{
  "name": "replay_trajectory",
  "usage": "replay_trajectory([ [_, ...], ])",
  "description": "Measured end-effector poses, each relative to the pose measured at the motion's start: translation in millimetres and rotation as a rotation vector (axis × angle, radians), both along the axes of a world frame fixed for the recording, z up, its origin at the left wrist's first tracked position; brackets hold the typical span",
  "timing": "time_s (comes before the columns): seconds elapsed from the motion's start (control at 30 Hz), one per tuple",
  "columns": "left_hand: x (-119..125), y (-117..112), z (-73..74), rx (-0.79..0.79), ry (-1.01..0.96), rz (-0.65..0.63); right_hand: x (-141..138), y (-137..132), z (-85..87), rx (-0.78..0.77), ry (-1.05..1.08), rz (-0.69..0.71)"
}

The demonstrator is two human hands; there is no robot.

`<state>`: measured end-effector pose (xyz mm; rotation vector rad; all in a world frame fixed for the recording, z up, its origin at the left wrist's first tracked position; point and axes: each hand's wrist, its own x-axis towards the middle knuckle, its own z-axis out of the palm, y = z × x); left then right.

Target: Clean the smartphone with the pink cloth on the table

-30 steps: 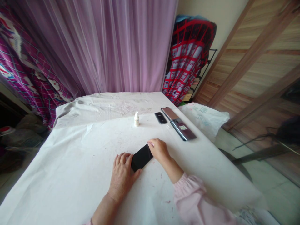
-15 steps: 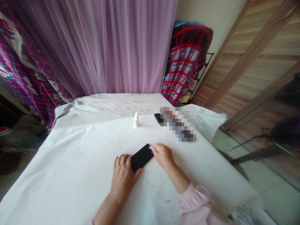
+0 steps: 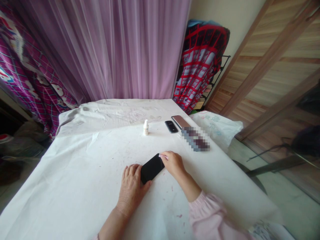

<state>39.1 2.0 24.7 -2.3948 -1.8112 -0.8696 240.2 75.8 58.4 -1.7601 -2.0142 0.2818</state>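
A black smartphone [image 3: 152,168] lies slantwise on the white-covered table, its dark screen facing up. My left hand [image 3: 131,183] grips its lower-left end, the thumb along the near edge and the fingers at the far side. At the phone's upper-right end, my right hand [image 3: 173,163] is closed in a pinch on a small pinkish-white cloth [image 3: 163,156]. The cloth touches the corner of the screen; most of it is hidden in the fingers. Beyond the phone a small white bottle [image 3: 146,128] stands upright.
A small dark phone [image 3: 171,126] and a rose-gold phone [image 3: 181,122] lie at the back right, beside something blurred by pixels. A white plastic bag [image 3: 220,125] sits past the table's right edge. Purple curtains [image 3: 130,50] hang behind the white tablecloth [image 3: 82,166].
Both hands keep almost the same place on the phone, the cloth still at its upper-right corner. The view has shifted slightly, and the pixelated patch now covers less of the back-right phones.
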Motion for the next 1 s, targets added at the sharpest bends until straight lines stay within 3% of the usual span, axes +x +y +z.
replay_trajectory([
  [0.3,0.1,1.1,-1.7,-0.013,0.005,0.002,-17.2,20.0,5.8,-0.042,-0.009,0.005],
  [1.0,1.3,-1.4,-1.5,0.016,0.018,0.032,21.7,-31.7,2.2,-0.084,0.142,-0.024],
])
